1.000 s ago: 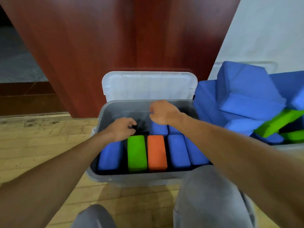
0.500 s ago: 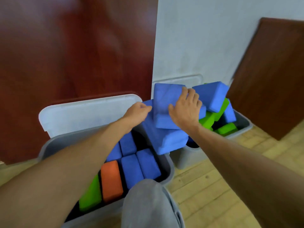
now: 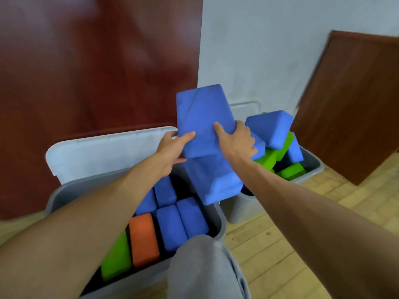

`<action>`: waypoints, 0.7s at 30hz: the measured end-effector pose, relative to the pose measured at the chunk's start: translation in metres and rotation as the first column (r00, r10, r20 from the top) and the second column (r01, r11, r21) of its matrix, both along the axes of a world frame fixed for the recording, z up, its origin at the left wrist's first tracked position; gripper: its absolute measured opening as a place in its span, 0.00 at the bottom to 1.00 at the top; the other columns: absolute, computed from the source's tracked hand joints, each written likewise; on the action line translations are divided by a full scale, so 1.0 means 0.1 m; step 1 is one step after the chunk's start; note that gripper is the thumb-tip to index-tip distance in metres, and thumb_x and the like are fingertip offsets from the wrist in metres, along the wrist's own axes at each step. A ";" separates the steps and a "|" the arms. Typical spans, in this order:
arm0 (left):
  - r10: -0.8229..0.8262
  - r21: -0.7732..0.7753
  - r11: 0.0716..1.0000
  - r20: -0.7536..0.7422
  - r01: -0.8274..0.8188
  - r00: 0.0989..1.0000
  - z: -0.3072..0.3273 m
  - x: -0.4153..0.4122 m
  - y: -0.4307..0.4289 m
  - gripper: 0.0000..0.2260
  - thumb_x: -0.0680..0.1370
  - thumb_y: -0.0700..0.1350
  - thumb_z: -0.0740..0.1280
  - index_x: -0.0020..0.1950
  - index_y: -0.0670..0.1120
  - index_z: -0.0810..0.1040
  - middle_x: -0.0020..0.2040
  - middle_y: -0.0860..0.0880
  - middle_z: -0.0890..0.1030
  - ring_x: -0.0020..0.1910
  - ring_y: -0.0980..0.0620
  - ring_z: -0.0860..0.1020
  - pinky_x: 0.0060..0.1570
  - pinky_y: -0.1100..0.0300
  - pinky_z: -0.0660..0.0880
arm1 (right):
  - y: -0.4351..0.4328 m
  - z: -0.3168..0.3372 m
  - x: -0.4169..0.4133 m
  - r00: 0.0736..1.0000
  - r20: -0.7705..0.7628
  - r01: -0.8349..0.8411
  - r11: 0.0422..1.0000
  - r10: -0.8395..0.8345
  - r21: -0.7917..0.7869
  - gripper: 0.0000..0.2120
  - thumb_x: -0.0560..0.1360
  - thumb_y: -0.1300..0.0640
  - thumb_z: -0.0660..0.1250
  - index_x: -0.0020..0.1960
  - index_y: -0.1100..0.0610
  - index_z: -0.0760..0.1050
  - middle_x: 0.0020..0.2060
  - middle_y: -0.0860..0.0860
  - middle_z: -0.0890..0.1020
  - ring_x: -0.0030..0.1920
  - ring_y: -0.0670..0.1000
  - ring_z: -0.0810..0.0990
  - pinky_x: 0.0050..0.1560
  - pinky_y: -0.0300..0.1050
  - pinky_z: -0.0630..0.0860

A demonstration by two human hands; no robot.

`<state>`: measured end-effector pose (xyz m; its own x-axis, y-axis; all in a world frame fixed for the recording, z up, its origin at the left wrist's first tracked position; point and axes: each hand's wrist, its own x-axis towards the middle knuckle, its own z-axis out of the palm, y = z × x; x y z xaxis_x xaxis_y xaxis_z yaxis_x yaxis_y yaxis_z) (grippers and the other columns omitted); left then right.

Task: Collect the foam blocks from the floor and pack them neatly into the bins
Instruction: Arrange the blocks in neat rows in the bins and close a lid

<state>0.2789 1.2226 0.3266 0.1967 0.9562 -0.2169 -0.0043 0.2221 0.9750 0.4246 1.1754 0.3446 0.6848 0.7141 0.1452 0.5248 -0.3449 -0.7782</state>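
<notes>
A large blue foam block (image 3: pixel 203 117) is lifted above the two bins, tilted up. My left hand (image 3: pixel 172 147) grips its lower left edge and my right hand (image 3: pixel 237 141) grips its lower right side. Under it another blue block (image 3: pixel 213 180) leans over the gap between the bins. The grey left bin (image 3: pixel 219 219) holds upright blocks in rows: blue (image 3: pixel 172 225), orange (image 3: pixel 143 240) and green (image 3: pixel 116 257). The grey right bin (image 3: pixel 311 169) is heaped with loose blue (image 3: pixel 269 128) and green (image 3: pixel 274 154) blocks.
The left bin's white lid (image 3: pixel 103 154) stands open against a dark red wooden panel (image 3: pixel 97 61). Another brown panel (image 3: pixel 354 104) leans on the white wall at right. My grey-clad knee (image 3: pixel 205 268) is in front of the left bin on the wooden floor (image 3: pixel 269 244).
Both hands left the left bin, reached to the heap on the right bin, took hold of the top blue block and raised it. The view swung right.
</notes>
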 end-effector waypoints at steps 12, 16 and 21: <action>0.183 -0.055 0.983 0.204 -0.175 0.962 -0.27 -1.91 -0.51 0.23 0.79 0.50 0.65 0.72 0.61 0.63 0.61 0.50 0.77 0.52 0.41 0.82 0.47 0.49 0.81 | 0.12 -0.23 -1.60 0.731 -0.383 -0.551 0.819 0.565 0.158 0.53 0.60 0.29 0.73 0.76 0.52 0.56 0.70 0.55 0.65 0.67 0.55 0.70 0.68 0.53 0.69; 0.244 -0.141 0.961 0.044 -0.236 0.969 -0.47 -2.37 -0.73 0.13 0.82 0.51 0.58 0.67 0.56 0.67 0.57 0.44 0.77 0.37 0.44 0.83 0.39 0.51 0.82 | 0.10 -0.48 -2.03 0.633 -0.320 -0.733 0.679 0.705 0.047 0.47 0.65 0.49 0.79 0.73 0.59 0.54 0.64 0.53 0.73 0.61 0.52 0.75 0.62 0.52 0.75; 0.207 -0.121 0.966 -0.156 -0.227 0.966 -0.72 -2.64 -0.87 0.21 0.81 0.63 0.49 0.67 0.53 0.67 0.48 0.39 0.83 0.39 0.42 0.83 0.45 0.52 0.81 | 0.14 -0.70 -2.40 0.552 -0.343 -0.782 0.615 0.760 0.104 0.38 0.68 0.53 0.77 0.71 0.55 0.60 0.56 0.48 0.74 0.55 0.51 0.78 0.54 0.51 0.79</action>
